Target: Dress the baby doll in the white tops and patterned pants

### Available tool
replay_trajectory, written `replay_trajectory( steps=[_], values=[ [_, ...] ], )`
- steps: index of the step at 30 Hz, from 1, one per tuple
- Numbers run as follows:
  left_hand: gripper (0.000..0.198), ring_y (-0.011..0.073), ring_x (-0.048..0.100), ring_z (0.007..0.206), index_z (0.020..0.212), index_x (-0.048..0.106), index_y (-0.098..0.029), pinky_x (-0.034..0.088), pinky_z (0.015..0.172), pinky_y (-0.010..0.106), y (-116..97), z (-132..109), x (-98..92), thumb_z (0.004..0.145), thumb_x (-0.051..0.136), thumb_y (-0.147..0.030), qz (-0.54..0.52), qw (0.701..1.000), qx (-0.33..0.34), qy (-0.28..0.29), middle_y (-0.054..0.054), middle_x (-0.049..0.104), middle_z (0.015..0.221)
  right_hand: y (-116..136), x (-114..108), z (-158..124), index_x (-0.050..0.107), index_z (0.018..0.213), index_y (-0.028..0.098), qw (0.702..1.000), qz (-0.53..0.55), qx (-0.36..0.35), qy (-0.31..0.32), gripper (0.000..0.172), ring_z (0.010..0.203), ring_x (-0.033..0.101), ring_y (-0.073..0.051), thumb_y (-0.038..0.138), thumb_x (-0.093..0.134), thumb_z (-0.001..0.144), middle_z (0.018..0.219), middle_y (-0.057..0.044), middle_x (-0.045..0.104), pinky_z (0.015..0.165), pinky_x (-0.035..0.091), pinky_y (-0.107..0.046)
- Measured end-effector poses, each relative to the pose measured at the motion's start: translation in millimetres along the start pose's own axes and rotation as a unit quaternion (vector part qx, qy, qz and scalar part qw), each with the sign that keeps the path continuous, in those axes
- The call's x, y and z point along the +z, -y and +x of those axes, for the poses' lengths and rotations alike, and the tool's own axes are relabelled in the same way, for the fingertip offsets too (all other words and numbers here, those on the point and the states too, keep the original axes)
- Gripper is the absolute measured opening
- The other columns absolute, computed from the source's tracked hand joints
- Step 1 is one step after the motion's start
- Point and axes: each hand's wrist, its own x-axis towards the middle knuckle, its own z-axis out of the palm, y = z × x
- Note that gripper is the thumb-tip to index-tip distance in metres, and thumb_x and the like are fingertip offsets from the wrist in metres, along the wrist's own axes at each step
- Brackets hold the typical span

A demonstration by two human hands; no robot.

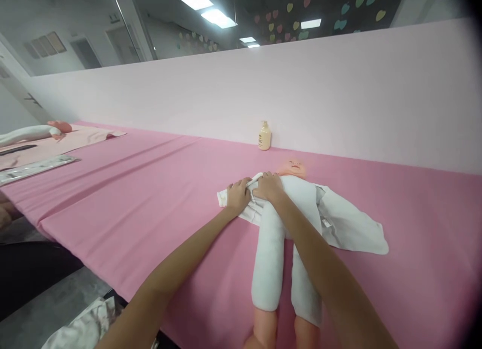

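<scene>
A baby doll (268, 258) with a white cloth body lies on its back, its head away from me and its feet toward me. Beneath it a white baby shirt (352, 223) is spread, one side fanned out to the right. My left hand (238, 196) is closed on the shirt's sleeve at the doll's left-hand side in view. Close beside it, my right hand (268, 187) grips the same sleeve near the doll's shoulder. The doll's arm on that side is hidden by the cloth and my hands.
A cream pump bottle (264, 136) stands against the pale wall behind the doll. Pink sheeting (158, 188) covers the table. Far left, another doll (33, 133) lies on a light pink cloth near a clear flat package (37, 169). Part of a person shows at the left edge.
</scene>
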Motion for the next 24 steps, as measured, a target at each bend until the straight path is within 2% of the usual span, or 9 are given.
replay_trajectory(
  steps=[5,7,11,15,19,24],
  values=[
    [0.042,0.0236,0.050,0.112,0.121,0.051,-0.028,0.029,0.099,0.042,9.6,-8.8,-4.1,0.081,0.041,-0.018,0.037,0.999,-0.025,-0.026,0.003,0.064,0.112,2.6,3.8,-2.0,0.056,0.119,0.005,0.999,-0.040,-0.008,0.006,0.060,0.109,0.046,-0.032,0.041,0.059,0.071,0.118,-0.021,0.055,0.093,0.032,-0.043],
    [0.043,0.0236,0.050,0.113,0.121,0.050,-0.029,0.031,0.097,0.043,7.5,-10.5,-3.2,0.081,0.041,-0.018,0.028,0.999,-0.038,-0.025,0.004,0.063,0.115,7.9,5.9,-2.6,0.053,0.121,0.004,0.997,-0.072,-0.010,0.008,0.062,0.107,0.047,-0.034,0.037,0.062,0.070,0.119,-0.023,0.053,0.092,0.032,-0.047],
    [0.044,0.0226,0.053,0.109,0.119,0.051,-0.027,0.031,0.097,0.044,3.7,-9.8,-1.5,0.077,0.044,-0.017,-0.010,0.998,-0.048,-0.029,0.004,0.064,0.112,18.9,8.8,-1.5,0.048,0.124,0.002,0.994,-0.095,-0.061,0.003,0.056,0.105,0.050,-0.034,0.019,0.062,0.072,0.118,-0.024,0.054,0.090,0.033,-0.046],
    [0.042,0.0236,0.055,0.108,0.115,0.053,-0.026,0.031,0.098,0.044,4.7,-9.0,-2.4,0.074,0.049,-0.021,-0.044,0.996,-0.063,-0.035,0.003,0.065,0.109,17.9,7.3,0.1,0.054,0.116,0.008,0.991,-0.066,-0.119,0.000,0.045,0.099,0.055,-0.025,0.020,0.062,0.073,0.111,-0.016,0.060,0.083,0.038,-0.035],
    [0.041,0.0229,0.058,0.102,0.114,0.054,-0.026,0.035,0.096,0.043,12.6,-7.7,-2.6,0.075,0.044,-0.017,-0.069,0.996,-0.042,-0.039,0.002,0.067,0.101,9.6,4.4,-2.7,0.057,0.107,0.011,0.992,-0.043,-0.112,-0.026,0.030,0.096,0.056,-0.025,0.021,0.055,0.078,0.104,-0.014,0.063,0.080,0.038,-0.035],
    [0.042,0.0199,0.061,0.089,0.110,0.057,-0.022,0.045,0.079,0.032,34.7,0.6,0.4,0.075,0.036,-0.010,-0.168,0.985,-0.024,-0.043,0.002,0.068,0.094,-6.1,1.1,-7.7,0.058,0.098,0.012,0.994,-0.032,-0.085,-0.057,0.023,0.094,0.055,-0.025,0.012,0.049,0.077,0.098,-0.013,0.063,0.077,0.036,-0.034]
  ],
)
